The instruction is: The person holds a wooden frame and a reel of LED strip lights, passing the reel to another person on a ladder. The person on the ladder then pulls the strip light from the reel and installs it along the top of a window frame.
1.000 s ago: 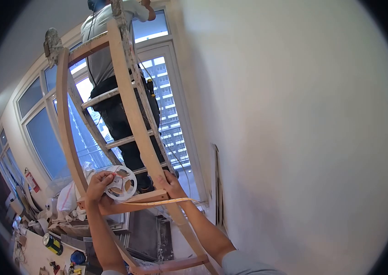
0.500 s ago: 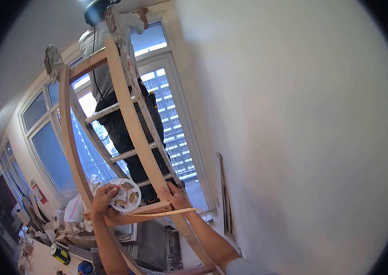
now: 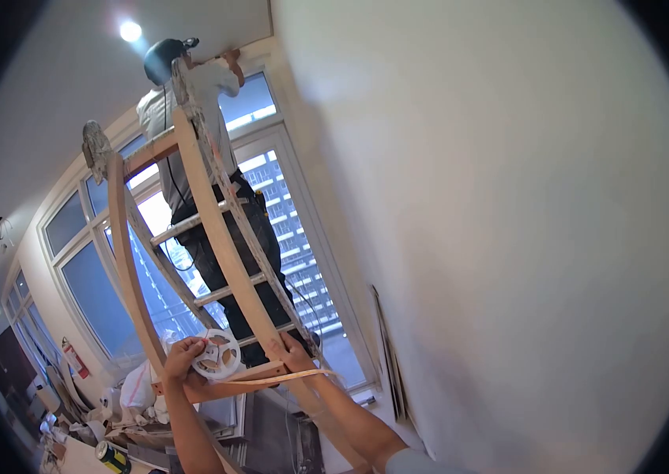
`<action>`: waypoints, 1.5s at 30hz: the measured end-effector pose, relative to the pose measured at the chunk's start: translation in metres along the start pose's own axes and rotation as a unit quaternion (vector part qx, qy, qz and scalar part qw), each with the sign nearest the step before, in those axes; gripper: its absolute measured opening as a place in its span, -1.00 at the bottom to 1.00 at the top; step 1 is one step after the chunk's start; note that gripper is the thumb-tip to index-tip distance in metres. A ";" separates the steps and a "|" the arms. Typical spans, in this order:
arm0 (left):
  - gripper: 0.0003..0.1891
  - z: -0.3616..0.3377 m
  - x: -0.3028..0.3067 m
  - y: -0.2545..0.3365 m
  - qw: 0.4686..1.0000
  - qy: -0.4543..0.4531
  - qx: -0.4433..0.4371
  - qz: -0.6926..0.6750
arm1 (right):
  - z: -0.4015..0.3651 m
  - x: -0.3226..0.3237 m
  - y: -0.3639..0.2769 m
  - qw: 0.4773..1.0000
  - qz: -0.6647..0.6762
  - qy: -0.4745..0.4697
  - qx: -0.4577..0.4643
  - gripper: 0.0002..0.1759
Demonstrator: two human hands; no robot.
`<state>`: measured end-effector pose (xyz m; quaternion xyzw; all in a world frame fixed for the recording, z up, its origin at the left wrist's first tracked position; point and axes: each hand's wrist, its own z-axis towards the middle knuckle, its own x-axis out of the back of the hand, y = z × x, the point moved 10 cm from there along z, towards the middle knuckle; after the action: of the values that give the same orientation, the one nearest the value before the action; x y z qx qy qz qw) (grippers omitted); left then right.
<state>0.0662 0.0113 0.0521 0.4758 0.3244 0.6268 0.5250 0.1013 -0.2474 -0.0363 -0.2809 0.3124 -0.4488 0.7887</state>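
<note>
My left hand (image 3: 184, 357) is closed on the rim side of a white plastic reel (image 3: 229, 365) with cut-out openings. A thin yellowish strip (image 3: 291, 378), looking like LED strip light, runs from near the reel across to my right forearm. My right hand (image 3: 295, 355) is wrapped round the right rail of a wooden stepladder (image 3: 222, 233), just above a crosspiece (image 3: 235, 385). On the ladder's far side stands a co-worker (image 3: 231, 229) in a light top and dark cap, one raised hand (image 3: 231, 58) at the top of the wall near the ceiling.
A plain wall (image 3: 508, 221) fills the right side, with thin boards (image 3: 390, 355) leaning on it. Windows (image 3: 97, 276) stand behind the ladder. Stacked panels (image 3: 271, 430), a white sack (image 3: 138, 387), a can (image 3: 111, 457) and a fire extinguisher (image 3: 75, 357) are at the lower left.
The view has tilted upward, so the ladder and co-worker sit lower and a ceiling light shows. Both my hands keep their holds on reel and rail.
</note>
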 end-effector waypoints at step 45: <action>-0.79 -0.005 -0.010 0.012 0.999 0.006 0.013 0.050 | 0.002 0.004 0.001 0.999 -0.027 0.022 0.023 -0.58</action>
<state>0.0568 -0.0010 0.0587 0.4942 0.3123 0.6506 0.4847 0.1046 -0.2504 -0.0367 -0.2608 0.3114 -0.4828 0.7759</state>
